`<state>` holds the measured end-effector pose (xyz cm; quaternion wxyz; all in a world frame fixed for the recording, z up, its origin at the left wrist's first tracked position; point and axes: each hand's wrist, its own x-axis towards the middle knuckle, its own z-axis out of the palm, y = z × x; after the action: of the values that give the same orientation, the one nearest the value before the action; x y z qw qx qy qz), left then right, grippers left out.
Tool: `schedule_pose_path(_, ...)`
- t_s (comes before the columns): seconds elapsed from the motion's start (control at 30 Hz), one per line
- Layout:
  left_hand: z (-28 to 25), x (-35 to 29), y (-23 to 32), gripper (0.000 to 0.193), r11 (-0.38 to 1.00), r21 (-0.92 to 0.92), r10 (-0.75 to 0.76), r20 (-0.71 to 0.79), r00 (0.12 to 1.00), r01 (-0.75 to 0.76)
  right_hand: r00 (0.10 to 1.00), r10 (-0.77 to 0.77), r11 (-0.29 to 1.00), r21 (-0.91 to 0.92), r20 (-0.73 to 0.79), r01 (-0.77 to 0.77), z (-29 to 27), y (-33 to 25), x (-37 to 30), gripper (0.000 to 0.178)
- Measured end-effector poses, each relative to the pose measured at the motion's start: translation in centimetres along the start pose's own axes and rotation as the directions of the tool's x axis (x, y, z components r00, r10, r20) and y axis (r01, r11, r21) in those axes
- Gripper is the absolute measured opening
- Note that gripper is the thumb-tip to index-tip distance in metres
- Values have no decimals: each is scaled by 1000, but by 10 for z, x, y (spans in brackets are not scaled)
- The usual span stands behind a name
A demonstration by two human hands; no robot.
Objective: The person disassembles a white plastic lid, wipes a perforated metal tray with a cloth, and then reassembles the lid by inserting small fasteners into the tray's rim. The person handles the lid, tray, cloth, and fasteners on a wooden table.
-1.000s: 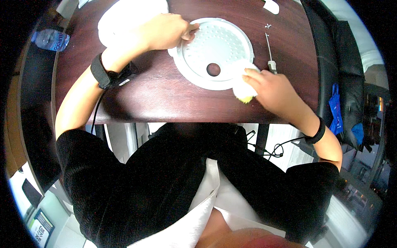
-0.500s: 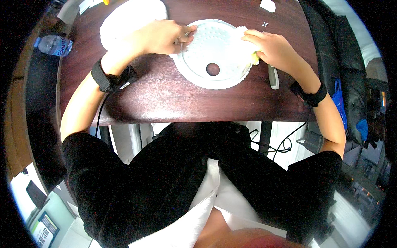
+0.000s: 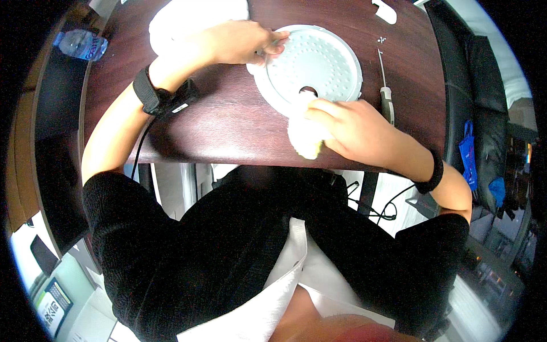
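Note:
A round pale plastic plate (image 3: 336, 60) lies on the table, dotted with small bumps and pierced by one round hole near its front side. Its left rim is pinched by my left hand (image 3: 242, 43), with the fingers curled over the edge. My right hand (image 3: 359, 128) is closed around a white wiping cloth (image 3: 305, 134) with a yellow-green edge. The cloth is pressed against the plate's near rim just by the hole, and part of it hangs past the rim toward me.
A screwdriver (image 3: 387, 102) lies right of the plate, with tiny screws (image 3: 381, 40) beyond its tip. At the far left rests a large rounded white part (image 3: 191, 20), partly behind my left hand. A white plastic piece (image 3: 385, 10) sits far right; a water bottle (image 3: 82, 44) is at left.
My right hand has swept the cloth from the plate's right side toward me, down to its near edge. The screwdriver shows more fully now. My left hand still holds the left rim.

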<state>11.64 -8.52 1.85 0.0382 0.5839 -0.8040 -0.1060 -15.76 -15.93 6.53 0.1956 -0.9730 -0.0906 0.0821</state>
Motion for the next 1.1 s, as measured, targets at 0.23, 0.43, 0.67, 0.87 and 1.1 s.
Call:
schedule_pose_path(0.23,-11,1,1,49,995,-90,60,88,994,-52,888,-272,960,-170,-371,223,26,19,78,26)
schedule_pose_path(0.43,-17,6,14,46,995,-16,-96,170,981,100,959,-220,972,44,-176,231,31,17,66,28)
schedule_pose_path(0.67,-11,12,11,45,992,-16,-124,141,982,127,955,53,988,127,290,-94,-5,1,-13,31)
schedule_pose_path(0.87,-15,4,7,45,986,-166,-14,110,994,32,960,279,957,95,-34,-274,-50,38,-73,34)
schedule_pose_path(1.1,-16,-1,31,48,986,-153,-75,-9,997,73,602,775,632,256,-193,-732,-82,100,-131,40)
